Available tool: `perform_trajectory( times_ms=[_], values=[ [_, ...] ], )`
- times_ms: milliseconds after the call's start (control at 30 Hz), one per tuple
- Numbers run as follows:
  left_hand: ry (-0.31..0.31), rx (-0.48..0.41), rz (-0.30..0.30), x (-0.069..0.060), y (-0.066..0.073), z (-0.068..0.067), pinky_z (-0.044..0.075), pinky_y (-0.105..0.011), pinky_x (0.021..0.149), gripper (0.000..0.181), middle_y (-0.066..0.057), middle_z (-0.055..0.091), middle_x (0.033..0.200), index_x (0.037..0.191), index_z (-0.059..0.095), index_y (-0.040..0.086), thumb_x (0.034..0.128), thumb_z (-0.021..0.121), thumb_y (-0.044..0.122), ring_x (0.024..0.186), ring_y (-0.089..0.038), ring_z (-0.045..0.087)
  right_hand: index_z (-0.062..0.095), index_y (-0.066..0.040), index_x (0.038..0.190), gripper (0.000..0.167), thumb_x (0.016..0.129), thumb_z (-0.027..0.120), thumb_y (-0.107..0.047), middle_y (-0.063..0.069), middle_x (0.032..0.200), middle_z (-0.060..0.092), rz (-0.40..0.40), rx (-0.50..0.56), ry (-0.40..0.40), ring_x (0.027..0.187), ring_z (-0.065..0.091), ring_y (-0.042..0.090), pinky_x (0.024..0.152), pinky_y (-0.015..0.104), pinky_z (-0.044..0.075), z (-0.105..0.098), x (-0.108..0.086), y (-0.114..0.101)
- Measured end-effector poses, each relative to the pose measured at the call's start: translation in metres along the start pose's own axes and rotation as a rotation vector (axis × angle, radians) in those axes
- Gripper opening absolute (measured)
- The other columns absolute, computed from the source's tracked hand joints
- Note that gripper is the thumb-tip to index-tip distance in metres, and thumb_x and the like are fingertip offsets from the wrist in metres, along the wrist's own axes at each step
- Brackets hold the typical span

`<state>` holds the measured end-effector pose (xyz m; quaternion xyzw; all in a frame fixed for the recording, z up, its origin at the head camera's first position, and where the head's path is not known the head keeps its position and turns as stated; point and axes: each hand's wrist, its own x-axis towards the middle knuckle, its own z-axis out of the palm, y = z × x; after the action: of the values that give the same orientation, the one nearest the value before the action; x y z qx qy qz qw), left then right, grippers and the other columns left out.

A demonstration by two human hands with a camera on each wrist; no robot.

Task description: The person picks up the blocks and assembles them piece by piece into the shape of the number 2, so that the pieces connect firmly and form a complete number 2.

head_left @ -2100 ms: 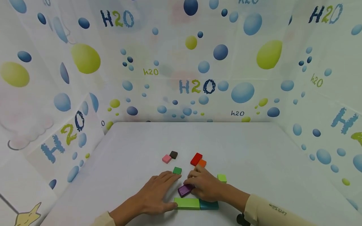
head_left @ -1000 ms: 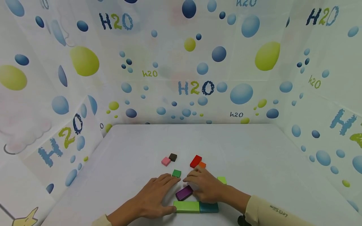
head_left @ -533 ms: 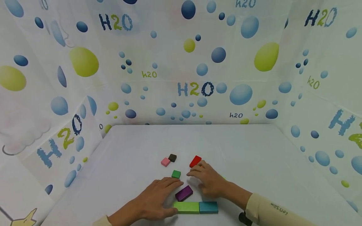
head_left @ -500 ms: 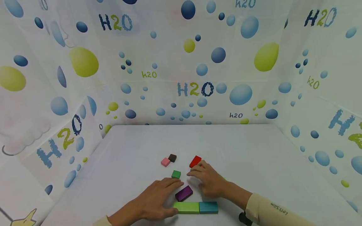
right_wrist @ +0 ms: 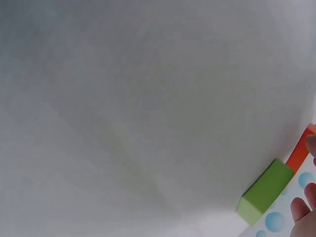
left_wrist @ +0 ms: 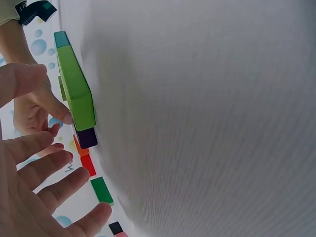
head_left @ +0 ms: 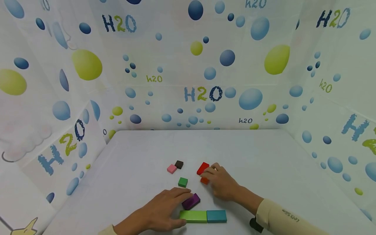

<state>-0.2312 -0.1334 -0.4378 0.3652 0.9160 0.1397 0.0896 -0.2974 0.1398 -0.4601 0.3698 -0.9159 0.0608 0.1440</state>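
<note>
My right hand (head_left: pixel 224 183) holds a small orange block (head_left: pixel 204 180) at its fingertips, beside a red block (head_left: pixel 203 168). The thumb's contact is hidden in the head view. My left hand (head_left: pixel 161 209) lies with fingers extended and spread, its index fingertip over the edge of a purple block (head_left: pixel 191 202). Its thumb reaches to the left end of a light green bar (head_left: pixel 194 216), which lies end to end with a teal block (head_left: pixel 216 216). In the right wrist view, a smaller light green block (right_wrist: pixel 265 192) appears near the orange one; the hand hides it in the head view.
Just beyond my left hand lies a green block (head_left: pixel 182 182). Farther back, a pink block (head_left: pixel 171 168) touches a dark block (head_left: pixel 179 164). A white tabletop (head_left: pixel 258 153) carries everything, with patterned curtain walls (head_left: pixel 176 65) behind and at both sides.
The right hand has moved slightly away from me and its grip has shifted. The orange block now sits nearer me and farther left. The left hand's fingertips have come over the purple block.
</note>
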Motion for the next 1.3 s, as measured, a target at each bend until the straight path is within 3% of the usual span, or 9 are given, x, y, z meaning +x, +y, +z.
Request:
perform_trajectory(
  times_ms=[267, 767, 1067, 1300],
  values=[
    [-0.026, -0.018, -0.003, 0.002, 0.000, 0.001, 0.044, -0.054, 0.107, 0.071, 0.013, 0.042, 0.155, 0.152, 0.045, 0.033, 0.0886, 0.065, 0.057, 0.138, -0.016, 0.044, 0.068, -0.018, 0.127, 0.043, 0.085, 0.074, -0.009, -0.002, 0.125, 0.065, 0.066, 0.034, -0.029, 0.114, 0.049, 0.019, 0.095, 0.038, 0.050, 0.000, -0.003, 0.006],
    [-0.001, 0.027, 0.098, 0.006, 0.001, 0.001, 0.046, -0.051, 0.106, 0.061, 0.010, 0.046, 0.154, 0.149, 0.049, 0.034, 0.0922, 0.063, 0.052, 0.137, -0.017, 0.045, 0.068, -0.020, 0.126, 0.047, 0.082, 0.082, -0.014, 0.001, 0.126, 0.064, 0.106, -0.031, -0.084, 0.116, 0.048, 0.023, 0.093, 0.041, 0.050, 0.001, 0.006, 0.007],
    [-0.031, 0.016, 0.111, 0.006, 0.002, 0.002, 0.046, -0.051, 0.106, 0.058, 0.010, 0.046, 0.154, 0.146, 0.054, 0.033, 0.0922, 0.064, 0.052, 0.137, -0.018, 0.046, 0.067, -0.019, 0.121, 0.050, 0.076, 0.087, -0.015, 0.002, 0.123, 0.066, 0.121, -0.022, -0.088, 0.114, 0.049, 0.024, 0.091, 0.041, 0.050, 0.002, 0.008, 0.008],
    [-0.043, 0.022, 0.097, 0.006, 0.003, 0.001, 0.046, -0.050, 0.105, 0.053, 0.012, 0.048, 0.152, 0.141, 0.058, 0.033, 0.0921, 0.064, 0.052, 0.135, -0.017, 0.047, 0.068, -0.020, 0.118, 0.040, 0.082, 0.082, -0.014, -0.001, 0.118, 0.066, 0.138, -0.020, -0.113, 0.111, 0.047, 0.021, 0.091, 0.039, 0.048, 0.002, 0.008, 0.009]
  ],
)
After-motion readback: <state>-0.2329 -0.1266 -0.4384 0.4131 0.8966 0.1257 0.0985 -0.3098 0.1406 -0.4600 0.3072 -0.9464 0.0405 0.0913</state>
